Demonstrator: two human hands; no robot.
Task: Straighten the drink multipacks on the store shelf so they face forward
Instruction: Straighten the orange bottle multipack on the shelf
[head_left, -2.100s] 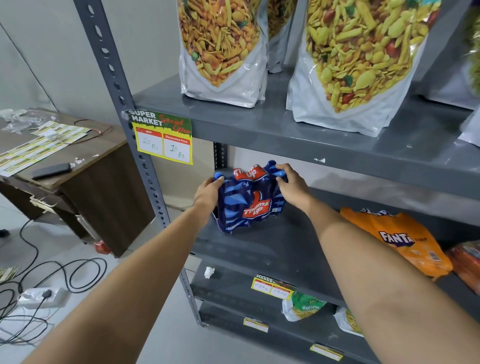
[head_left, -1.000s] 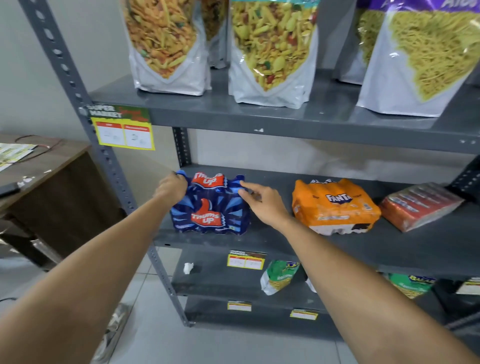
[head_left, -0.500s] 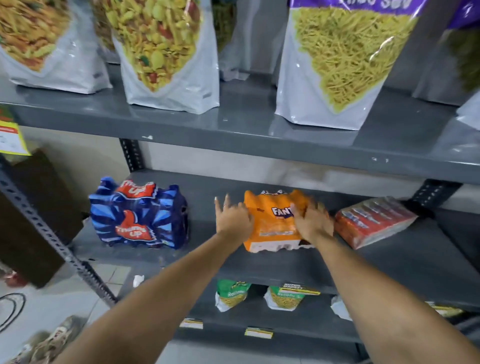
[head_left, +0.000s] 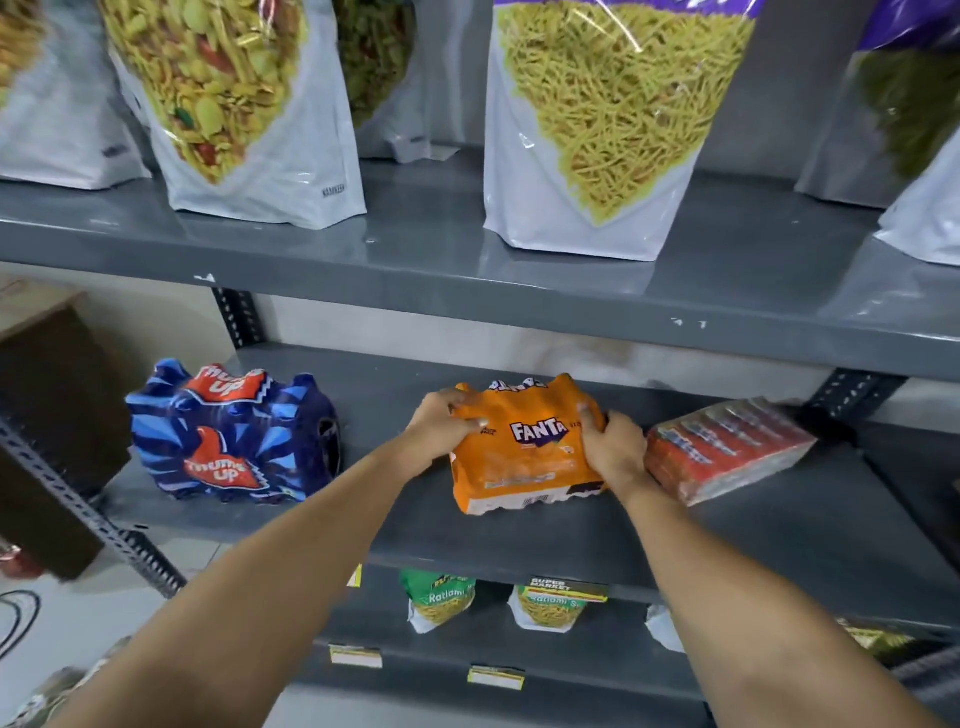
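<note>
Orange Fanta multipack (head_left: 524, 452) at centre of frame on the middle shelf (head_left: 753, 540), shrink-wrapped, white Fanta logo facing camera, pale strip with a barcode along its bottom edge, wrap crinkled at the top. Left hand (head_left: 441, 423) clamps its upper left corner, fingers (head_left: 470, 423) curled onto the front of the wrap. Right hand (head_left: 613, 447) grips the right side, fingers wrapped round the edge, thumb on the front. Pack sits a bit tilted, top leaning back.

Blue Thums Up multipack (head_left: 234, 436) at left of frame on same shelf, well apart from the Fanta, red logos on top and front, upright, roughly front-on. Red multipack (head_left: 727, 449) just right of the right hand, lying angled, one end pointing back right; label too blurred to read.

Top shelf (head_left: 415, 270) in upper frame carries big snack pouches (head_left: 597, 130). Bottom shelf, lower centre: green Ratlami packets (head_left: 441, 600) and price tags (head_left: 496, 678)
</note>
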